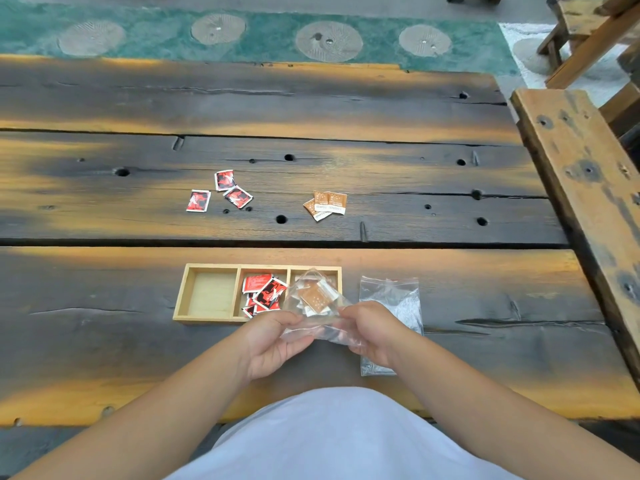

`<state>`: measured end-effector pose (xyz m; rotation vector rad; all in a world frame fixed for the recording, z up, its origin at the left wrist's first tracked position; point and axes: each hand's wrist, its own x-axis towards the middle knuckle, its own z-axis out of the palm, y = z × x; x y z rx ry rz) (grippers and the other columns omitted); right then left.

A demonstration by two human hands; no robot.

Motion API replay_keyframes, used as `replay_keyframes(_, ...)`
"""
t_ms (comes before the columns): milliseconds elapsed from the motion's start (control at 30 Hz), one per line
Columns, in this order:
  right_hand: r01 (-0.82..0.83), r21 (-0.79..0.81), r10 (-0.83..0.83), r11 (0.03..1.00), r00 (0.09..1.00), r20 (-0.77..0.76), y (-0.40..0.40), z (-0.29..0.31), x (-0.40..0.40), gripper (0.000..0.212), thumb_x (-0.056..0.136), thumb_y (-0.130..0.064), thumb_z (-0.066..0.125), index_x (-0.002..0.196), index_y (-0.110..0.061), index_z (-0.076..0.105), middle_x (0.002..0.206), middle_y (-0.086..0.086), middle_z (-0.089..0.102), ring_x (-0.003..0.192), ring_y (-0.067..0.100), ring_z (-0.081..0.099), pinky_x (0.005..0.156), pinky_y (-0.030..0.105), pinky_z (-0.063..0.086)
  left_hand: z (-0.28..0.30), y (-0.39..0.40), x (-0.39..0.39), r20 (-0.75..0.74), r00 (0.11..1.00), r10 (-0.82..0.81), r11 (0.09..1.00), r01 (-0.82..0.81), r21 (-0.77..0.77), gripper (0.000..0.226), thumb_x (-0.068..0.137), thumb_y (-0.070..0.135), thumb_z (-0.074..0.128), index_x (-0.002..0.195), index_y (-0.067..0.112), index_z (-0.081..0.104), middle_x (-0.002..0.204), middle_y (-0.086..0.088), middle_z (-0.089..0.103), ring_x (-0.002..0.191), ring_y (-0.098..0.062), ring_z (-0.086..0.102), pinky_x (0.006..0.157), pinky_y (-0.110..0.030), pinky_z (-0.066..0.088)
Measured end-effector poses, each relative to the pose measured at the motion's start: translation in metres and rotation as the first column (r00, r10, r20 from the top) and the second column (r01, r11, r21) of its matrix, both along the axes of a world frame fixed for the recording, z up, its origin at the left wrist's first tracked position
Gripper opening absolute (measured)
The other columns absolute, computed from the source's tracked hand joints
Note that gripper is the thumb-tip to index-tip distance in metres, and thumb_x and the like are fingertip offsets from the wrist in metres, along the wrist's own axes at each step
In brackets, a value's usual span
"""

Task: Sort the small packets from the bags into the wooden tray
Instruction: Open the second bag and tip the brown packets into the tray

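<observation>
A three-compartment wooden tray (180,299) lies on the table in front of me. Its left compartment is bare, its middle one holds several red-and-black packets (263,292). Both hands hold a clear plastic bag (311,303) with brown packets inside, over the tray's right compartment. My left hand (273,344) grips the bag's near left edge and my right hand (367,334) grips its near right edge. The bag hides most of the right compartment.
Three red-and-black packets (221,190) and a small pile of brown packets (327,204) lie farther back on the dark plank table (104,306). Another clear bag (391,292) lies right of the tray, partly under my right hand. A wooden bench (571,161) runs along the right.
</observation>
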<state>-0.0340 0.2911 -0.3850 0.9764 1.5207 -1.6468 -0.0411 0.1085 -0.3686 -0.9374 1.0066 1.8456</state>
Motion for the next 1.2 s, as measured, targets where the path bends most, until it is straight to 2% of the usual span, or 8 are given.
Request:
replay_keyframes(167, -0.024, 0.003, 0.024, 1.000, 0.999, -0.035, 0.001, 0.012, 0.006, 0.011, 0.095, -0.015, 0.053, 0.098, -0.012, 0.064, 0.084, 0.004, 0.070, 0.066, 0.015, 0.059, 0.060, 0.026, 0.041, 0.010, -0.001, 0.010, -0.018, 1.000, 0.001, 0.999, -0.001, 0.033, 0.021, 0.096, -0.003, 0.044, 0.113, -0.004, 0.056, 0.099, -0.024, 0.072, 0.078, -0.026, 0.074, 0.065, -0.031, 0.062)
replay_keyframes(333, -0.031, -0.005, 0.031, 1.000, 0.998, -0.059, 0.004, 0.016, 0.018, 0.010, 0.094, -0.014, 0.055, 0.098, -0.011, 0.064, 0.086, 0.006, 0.070, 0.058, 0.014, 0.054, 0.050, 0.023, 0.040, 0.015, -0.001, 0.025, -0.053, 0.999, 0.007, 1.000, -0.006, 0.015, 0.025, 0.096, -0.001, 0.045, 0.119, -0.002, 0.055, 0.109, -0.024, 0.071, 0.093, -0.028, 0.071, 0.081, -0.034, 0.058)
replay_keyframes(533, -0.083, -0.018, 0.080, 0.996, 0.990, -0.113, 0.007, 0.023, 0.039, 0.010, 0.096, -0.013, 0.052, 0.092, -0.011, 0.062, 0.067, 0.000, 0.070, 0.052, 0.013, 0.055, 0.054, 0.023, 0.038, 0.023, 0.003, 0.045, -0.112, 0.994, -0.014, 0.999, 0.009, -0.042, 0.025, 0.096, 0.000, 0.046, 0.118, 0.002, 0.058, 0.101, -0.018, 0.072, 0.085, -0.025, 0.073, 0.067, -0.030, 0.062)
replay_keyframes(667, -0.081, -0.028, 0.076, 0.996, 0.987, -0.143, 0.012, 0.022, 0.052, 0.009, 0.097, -0.015, 0.053, 0.093, -0.012, 0.060, 0.069, 0.001, 0.067, 0.051, 0.013, 0.055, 0.056, 0.025, 0.041, 0.026, 0.008, 0.054, -0.154, 0.987, -0.046, 0.997, 0.035, -0.071, 0.030, 0.095, -0.001, 0.047, 0.122, 0.004, 0.059, 0.110, -0.018, 0.071, 0.092, -0.027, 0.072, 0.073, -0.033, 0.061)
replay_keyframes(833, -0.030, -0.066, 0.018, 0.997, 0.985, -0.174, 0.024, 0.019, 0.065, 0.016, 0.097, -0.012, 0.053, 0.081, -0.011, 0.057, 0.058, 0.003, 0.059, 0.045, 0.013, 0.050, 0.042, 0.019, 0.035, 0.030, 0.019, 0.062, -0.194, 0.972, -0.133, 0.988, 0.114, -0.106, 0.033, 0.094, 0.001, 0.049, 0.125, 0.006, 0.057, 0.117, -0.016, 0.071, 0.102, -0.028, 0.069, 0.076, -0.034, 0.059)
replay_keyframes(967, -0.007, -0.086, -0.011, 0.996, 0.979, -0.202, 0.033, 0.028, 0.074, 0.013, 0.098, -0.007, 0.052, 0.088, -0.007, 0.061, 0.070, 0.008, 0.063, 0.043, 0.009, 0.058, 0.036, 0.017, 0.039, 0.033, 0.031, 0.066, -0.256, 0.925, -0.281, 0.954, 0.241, -0.177, 0.037, 0.093, 0.005, 0.051, 0.126, 0.020, 0.057, 0.120, -0.012, 0.069, 0.111, -0.025, 0.065, 0.072, -0.034, 0.056)
replay_keyframes(1067, -0.050, 0.029, 0.055, 0.998, 0.965, -0.257, 0.046, 0.023, 0.079, 0.008, 0.097, -0.010, 0.053, 0.096, -0.008, 0.061, 0.068, 0.006, 0.057, 0.036, 0.010, 0.044, 0.034, 0.016, 0.027, 0.028, 0.041, 0.064, -0.276, 0.894, -0.354, 0.928, 0.297, -0.226, 0.046, 0.094, 0.006, 0.053, 0.132, 0.031, 0.049, 0.123, -0.007, 0.067, 0.109, -0.026, 0.067, 0.079, -0.038, 0.055)
replay_keyframes(1200, -0.048, 0.156, 0.094, 0.987, 0.949, -0.302, 0.061, 0.005, 0.081, 0.014, 0.095, -0.016, 0.058, 0.109, -0.020, 0.061, 0.066, 0.009, 0.058, 0.037, 0.010, 0.043, 0.039, 0.018, 0.032, 0.016, 0.056, 0.057, -0.298, 0.840, -0.453, 0.887, 0.392, -0.243, 0.060, 0.091, 0.005, 0.058, 0.136, 0.042, 0.040, 0.126, -0.002, 0.067, 0.105, -0.025, 0.070, 0.082, -0.036, 0.053)
